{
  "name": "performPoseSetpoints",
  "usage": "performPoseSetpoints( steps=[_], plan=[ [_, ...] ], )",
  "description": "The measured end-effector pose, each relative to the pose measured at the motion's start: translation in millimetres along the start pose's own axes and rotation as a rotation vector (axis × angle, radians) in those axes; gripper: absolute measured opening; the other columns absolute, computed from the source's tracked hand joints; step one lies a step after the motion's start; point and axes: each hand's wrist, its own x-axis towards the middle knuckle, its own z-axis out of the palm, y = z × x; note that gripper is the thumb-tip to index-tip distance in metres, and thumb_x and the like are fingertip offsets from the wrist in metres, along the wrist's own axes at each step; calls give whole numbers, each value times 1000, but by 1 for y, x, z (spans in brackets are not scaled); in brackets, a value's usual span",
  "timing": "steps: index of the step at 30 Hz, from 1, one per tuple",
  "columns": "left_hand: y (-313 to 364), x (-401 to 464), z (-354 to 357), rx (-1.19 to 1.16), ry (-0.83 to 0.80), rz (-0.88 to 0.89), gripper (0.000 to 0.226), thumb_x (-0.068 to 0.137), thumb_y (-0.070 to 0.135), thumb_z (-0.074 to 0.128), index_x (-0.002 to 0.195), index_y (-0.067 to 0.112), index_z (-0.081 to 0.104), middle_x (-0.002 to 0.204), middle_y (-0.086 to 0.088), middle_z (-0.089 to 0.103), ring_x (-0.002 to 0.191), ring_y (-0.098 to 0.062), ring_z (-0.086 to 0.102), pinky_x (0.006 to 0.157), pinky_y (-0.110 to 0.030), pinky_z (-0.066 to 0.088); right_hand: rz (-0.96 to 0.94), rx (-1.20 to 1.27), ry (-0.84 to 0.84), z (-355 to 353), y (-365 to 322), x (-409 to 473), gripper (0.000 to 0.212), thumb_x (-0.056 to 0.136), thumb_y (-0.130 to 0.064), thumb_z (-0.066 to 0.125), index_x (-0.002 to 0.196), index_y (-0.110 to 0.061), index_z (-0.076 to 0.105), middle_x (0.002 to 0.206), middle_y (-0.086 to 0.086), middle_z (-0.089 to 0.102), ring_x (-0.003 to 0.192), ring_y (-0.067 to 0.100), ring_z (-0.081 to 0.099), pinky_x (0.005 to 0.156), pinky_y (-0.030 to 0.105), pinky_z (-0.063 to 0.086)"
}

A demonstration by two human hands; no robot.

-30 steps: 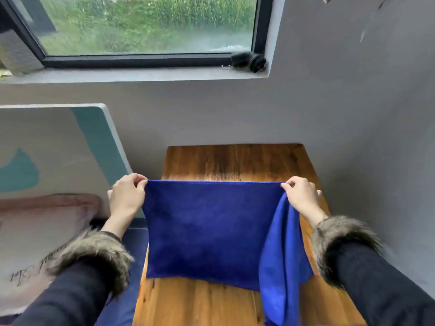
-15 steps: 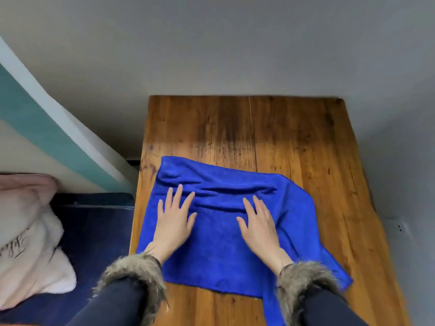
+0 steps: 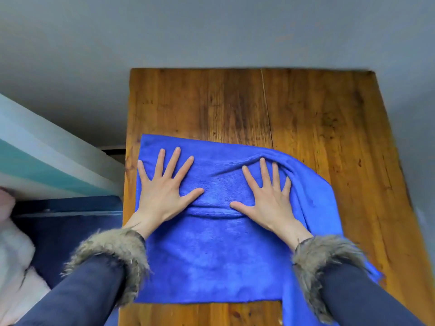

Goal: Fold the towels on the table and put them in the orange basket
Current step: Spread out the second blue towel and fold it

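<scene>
- On the wooden surface (image 3: 306, 118), the blue towel (image 3: 211, 260) now lies spread out, where a second ago it was held up in the air by its top corners.
- Left hand (image 3: 162, 191) has let go of the corner and presses flat, fingers splayed, palm down on the left part of the towel.
- Right hand (image 3: 268, 198) does the same on the right part: open, flat, gripping nothing.
- Since half a second ago both hands have slid up the cloth and spread wider apart; the folds near the far edge are smoother on the left, and a ridge bunches just past the right fingertips.
- A shallow crease runs between the two thumbs.
- On the right the towel's edge curves round and a strip of it runs down toward the near edge of the surface, partly hidden under the right sleeve.
- The view has tilted down: the window seen a second ago is gone from sight, and the grey wall (image 3: 211, 31) fills the top.
- Fur cuffs (image 3: 113, 255) on dark sleeves cover both wrists.
- Left of the surface, a white and teal board (image 3: 47, 161) leans in, with dark blue fabric (image 3: 70, 231) below it and something pale and soft (image 3: 14, 255) at the frame edge.
- No readable writing shows in this view.
</scene>
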Motion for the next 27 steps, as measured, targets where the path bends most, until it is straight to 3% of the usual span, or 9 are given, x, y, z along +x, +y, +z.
performPoseSetpoints(
  steps=[4,6,9,12,18,21,23,27],
  plan=[
    [-8,-3,-4,14,17,-18,73,82,72,7,147,39,4,157,6,-7,145,-23,-11,107,-65,-6,-15,44,-17,-8,-9,7,90,73,-81,30,145,-43,-9,153,-2,-29,139,26,-29,110,60,-4],
    [-2,-14,-5,-33,45,-33,67,87,62,12,148,33,12,159,-1,2,145,-26,-5,107,-66,-5,-10,168,18,-12,-15,-1,78,84,-70,32,147,-39,-1,156,-4,-22,142,21,-23,112,55,-6],
    [29,-50,-1,-80,95,107,59,91,49,25,146,27,28,157,-6,13,145,-31,7,106,-69,4,24,405,222,-17,-19,-30,54,98,-39,38,147,-22,24,158,2,6,146,19,-2,117,47,-1],
    [72,-85,7,-144,74,165,57,90,46,31,143,28,34,156,-7,17,144,-32,12,105,-70,10,172,440,413,-11,-4,-70,47,94,-26,42,139,-10,42,151,10,30,142,26,24,115,48,13],
    [148,-89,10,-101,-69,228,55,87,46,35,137,29,45,151,-8,32,138,-37,27,98,-74,17,438,608,375,10,66,-124,44,96,-12,45,138,2,38,145,17,39,137,28,34,113,36,25],
    [155,-86,17,-40,-144,231,56,87,49,43,140,30,42,152,-6,29,140,-36,24,99,-75,16,493,704,290,20,91,-138,45,99,-15,39,141,0,32,149,13,34,139,21,30,113,25,20],
    [153,-86,19,-8,-161,240,57,87,51,36,139,29,42,151,-6,32,139,-36,26,98,-75,17,427,725,210,28,103,-143,48,100,-18,35,145,-6,23,154,5,22,141,8,18,112,16,10],
    [155,-86,18,15,-165,232,59,86,51,29,140,30,41,153,-4,29,141,-34,22,100,-74,14,303,668,110,34,126,-139,53,102,-23,27,148,-17,2,155,-8,2,136,-6,-6,114,21,-7]
  ],
)
